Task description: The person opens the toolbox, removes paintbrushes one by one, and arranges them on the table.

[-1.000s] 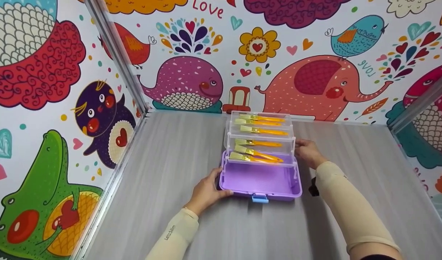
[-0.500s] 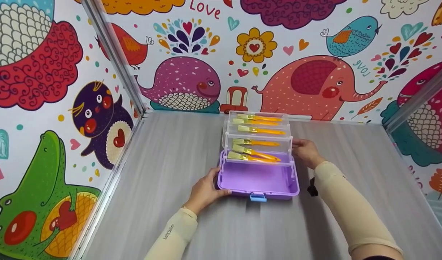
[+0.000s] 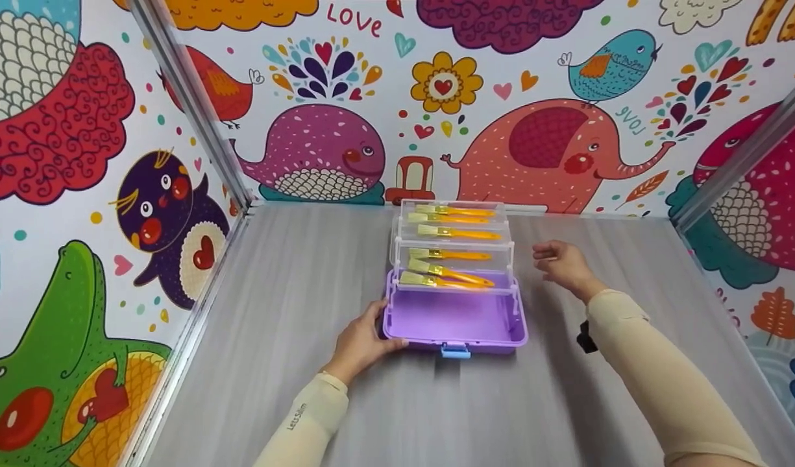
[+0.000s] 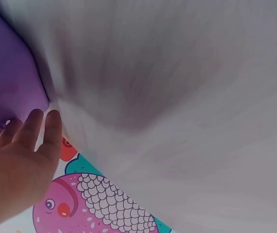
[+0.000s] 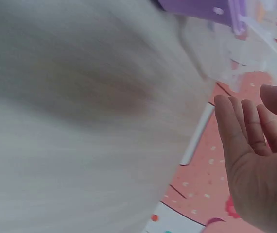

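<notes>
A purple toolbox point(image 3: 454, 317) stands with its front compartment uncovered and a blue latch point(image 3: 455, 351) at the front. Two clear trays are stepped up behind it, with several orange-handled paintbrushes point(image 3: 459, 233) in them. My left hand point(image 3: 361, 342) holds the box's front left corner, thumb along the front rim and fingers against the left wall. In the left wrist view those fingertips meet the purple side. My right hand point(image 3: 566, 264) hovers to the right of the trays, apart from them, fingers loosely extended with nothing in them; the right wrist view shows its bare palm point(image 5: 262, 187).
The box rests on a grey wood-grain table point(image 3: 306, 272). A back wall with cartoon animals point(image 3: 527, 162) rises close behind the trays, and a printed side wall point(image 3: 105, 285) borders the left. Metal corner posts point(image 3: 202, 97) stand at the back.
My right hand has come away from the right side of the clear tray and moved right. The left hand keeps its place at the box corner. The whole view has shifted slightly.
</notes>
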### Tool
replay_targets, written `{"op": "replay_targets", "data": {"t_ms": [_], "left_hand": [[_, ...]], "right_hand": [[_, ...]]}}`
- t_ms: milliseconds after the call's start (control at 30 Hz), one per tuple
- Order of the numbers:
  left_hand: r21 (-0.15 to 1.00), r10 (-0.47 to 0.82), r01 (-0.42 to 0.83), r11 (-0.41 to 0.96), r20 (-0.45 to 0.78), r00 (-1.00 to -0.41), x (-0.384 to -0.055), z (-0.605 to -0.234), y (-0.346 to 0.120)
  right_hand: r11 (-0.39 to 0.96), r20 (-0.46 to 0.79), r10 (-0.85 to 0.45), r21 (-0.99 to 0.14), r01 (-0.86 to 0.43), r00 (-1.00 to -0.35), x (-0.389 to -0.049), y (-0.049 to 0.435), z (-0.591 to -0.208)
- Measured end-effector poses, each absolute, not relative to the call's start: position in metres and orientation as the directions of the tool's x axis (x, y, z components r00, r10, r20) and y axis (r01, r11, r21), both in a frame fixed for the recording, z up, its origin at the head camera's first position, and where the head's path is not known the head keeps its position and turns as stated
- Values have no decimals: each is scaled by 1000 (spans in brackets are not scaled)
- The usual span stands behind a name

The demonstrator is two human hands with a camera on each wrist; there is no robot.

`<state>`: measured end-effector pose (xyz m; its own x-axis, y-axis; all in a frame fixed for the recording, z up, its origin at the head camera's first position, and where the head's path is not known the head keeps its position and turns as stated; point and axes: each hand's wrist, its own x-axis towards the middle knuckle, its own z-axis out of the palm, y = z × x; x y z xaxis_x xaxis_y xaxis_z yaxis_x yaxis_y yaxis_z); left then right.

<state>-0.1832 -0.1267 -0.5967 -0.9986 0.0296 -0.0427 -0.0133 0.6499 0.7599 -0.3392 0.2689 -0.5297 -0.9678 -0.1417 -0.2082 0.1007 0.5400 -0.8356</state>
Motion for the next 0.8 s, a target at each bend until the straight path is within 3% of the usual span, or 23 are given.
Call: {"op": "replay_targets", "data": {"t_ms": [333, 800], "left_hand": [[755, 38, 0, 656, -34, -999, -182, -595, -128], [762, 43, 13, 647, -19, -999, -183, -596, -127]], "right_hand": [[636, -68, -280, -761, -132, -958, -323, 247, -497], [717, 9, -545, -513, -472, -838, -318, 166, -503]]}}
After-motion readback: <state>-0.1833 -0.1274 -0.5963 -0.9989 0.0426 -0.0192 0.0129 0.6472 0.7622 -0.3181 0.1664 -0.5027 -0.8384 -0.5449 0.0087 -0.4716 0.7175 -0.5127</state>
